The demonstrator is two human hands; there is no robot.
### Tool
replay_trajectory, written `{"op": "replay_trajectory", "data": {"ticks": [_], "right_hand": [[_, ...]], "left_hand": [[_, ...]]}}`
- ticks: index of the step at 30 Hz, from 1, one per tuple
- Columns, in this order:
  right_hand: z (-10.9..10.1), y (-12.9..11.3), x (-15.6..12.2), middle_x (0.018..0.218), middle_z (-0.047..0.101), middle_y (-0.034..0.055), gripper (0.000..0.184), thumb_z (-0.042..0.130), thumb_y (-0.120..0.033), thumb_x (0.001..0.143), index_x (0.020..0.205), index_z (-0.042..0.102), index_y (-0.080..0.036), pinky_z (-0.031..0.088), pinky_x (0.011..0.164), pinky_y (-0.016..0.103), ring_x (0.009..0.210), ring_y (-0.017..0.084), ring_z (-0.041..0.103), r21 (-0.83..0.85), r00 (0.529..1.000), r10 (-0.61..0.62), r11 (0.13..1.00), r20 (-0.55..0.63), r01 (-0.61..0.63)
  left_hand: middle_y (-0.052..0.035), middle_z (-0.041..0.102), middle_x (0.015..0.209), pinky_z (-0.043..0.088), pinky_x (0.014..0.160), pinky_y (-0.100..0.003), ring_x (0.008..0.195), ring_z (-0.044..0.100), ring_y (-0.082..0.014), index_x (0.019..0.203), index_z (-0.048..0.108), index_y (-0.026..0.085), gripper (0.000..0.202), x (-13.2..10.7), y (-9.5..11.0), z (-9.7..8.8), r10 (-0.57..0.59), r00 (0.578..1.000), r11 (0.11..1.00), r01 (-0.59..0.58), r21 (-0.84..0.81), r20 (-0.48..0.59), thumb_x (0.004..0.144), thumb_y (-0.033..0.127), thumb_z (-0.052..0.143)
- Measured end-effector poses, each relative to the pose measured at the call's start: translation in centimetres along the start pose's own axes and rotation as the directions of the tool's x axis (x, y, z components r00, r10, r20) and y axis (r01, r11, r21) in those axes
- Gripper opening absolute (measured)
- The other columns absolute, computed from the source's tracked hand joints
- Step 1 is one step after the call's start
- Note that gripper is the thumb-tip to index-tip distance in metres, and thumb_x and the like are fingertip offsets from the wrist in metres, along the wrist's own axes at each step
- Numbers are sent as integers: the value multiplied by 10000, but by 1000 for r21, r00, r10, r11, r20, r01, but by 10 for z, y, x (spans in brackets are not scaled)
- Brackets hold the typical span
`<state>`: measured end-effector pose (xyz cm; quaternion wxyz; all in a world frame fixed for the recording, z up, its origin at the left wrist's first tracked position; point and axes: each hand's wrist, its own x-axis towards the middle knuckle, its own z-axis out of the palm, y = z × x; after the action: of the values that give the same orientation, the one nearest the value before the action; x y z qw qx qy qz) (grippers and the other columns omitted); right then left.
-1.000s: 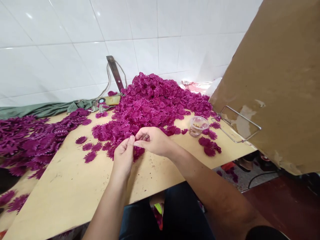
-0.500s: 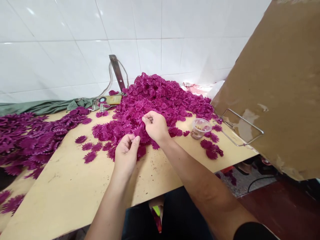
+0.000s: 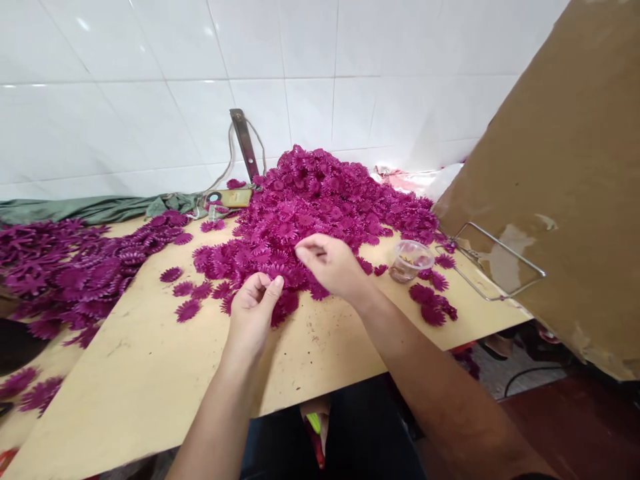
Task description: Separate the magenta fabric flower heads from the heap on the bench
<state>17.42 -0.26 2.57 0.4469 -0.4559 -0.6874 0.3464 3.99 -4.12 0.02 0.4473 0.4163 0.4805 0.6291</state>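
A big heap of magenta plastic flower pieces (image 3: 320, 207) lies on a pale wooden tabletop (image 3: 150, 380) against the white tiled wall. My left hand (image 3: 253, 313) rests at the heap's near edge, thumb and fingers pinched on a small bunch of magenta flower pieces (image 3: 286, 303) that shows under it. My right hand (image 3: 334, 265) hovers just to the right over the heap's front, fingers curled with the tips together. Whether anything is between those fingertips is unclear. The two hands are apart.
A second spread of magenta pieces (image 3: 60, 267) covers the table's left side. A small clear plastic cup (image 3: 410, 259), loose flowers (image 3: 433, 308) and a wire frame (image 3: 500, 263) lie right, under a leaning cardboard sheet (image 3: 565, 167). Green cloth (image 3: 90, 208) and a metal bar (image 3: 246, 143) are at the wall.
The hands were joined a second ago. My right hand then reached up into the heap and has now come back down and to the right. My left hand has barely moved.
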Motion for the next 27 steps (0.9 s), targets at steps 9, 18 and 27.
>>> {"op": "replay_trajectory", "data": {"ticks": [9, 18, 27], "right_hand": [[19, -4, -9, 528, 552, -56, 237, 698, -280, 608, 653, 494, -168, 476, 620, 264, 540, 89, 551, 521, 903, 100, 788, 418, -328], [-7, 19, 20, 556, 434, -49, 130, 475, -144, 714, 605, 424, -192, 377, 558, 247, 536, 90, 423, 164, 891, 208, 974, -403, -153], [-17, 16, 13, 989, 569, 88, 200, 483, -95, 718, 864, 592, -178, 405, 871, 382, 965, 205, 517, -245, 930, -77, 969, -360, -14]], "left_hand": [[43, 447, 520, 358, 530, -212, 520, 398, -81, 541, 517, 164, 345, -4, 1, 2, -79, 991, 988, 92, -122, 106, 568, 442, 720], [62, 404, 513, 300, 491, -185, 497, 325, -63, 535, 474, 172, 358, -13, 0, -5, 78, 993, 997, -77, -16, 85, 620, 433, 705], [33, 562, 604, 407, 592, -213, 577, 499, -94, 665, 588, 171, 267, -3, 3, -1, -47, 997, 997, 50, -59, 54, 534, 337, 752]]}}
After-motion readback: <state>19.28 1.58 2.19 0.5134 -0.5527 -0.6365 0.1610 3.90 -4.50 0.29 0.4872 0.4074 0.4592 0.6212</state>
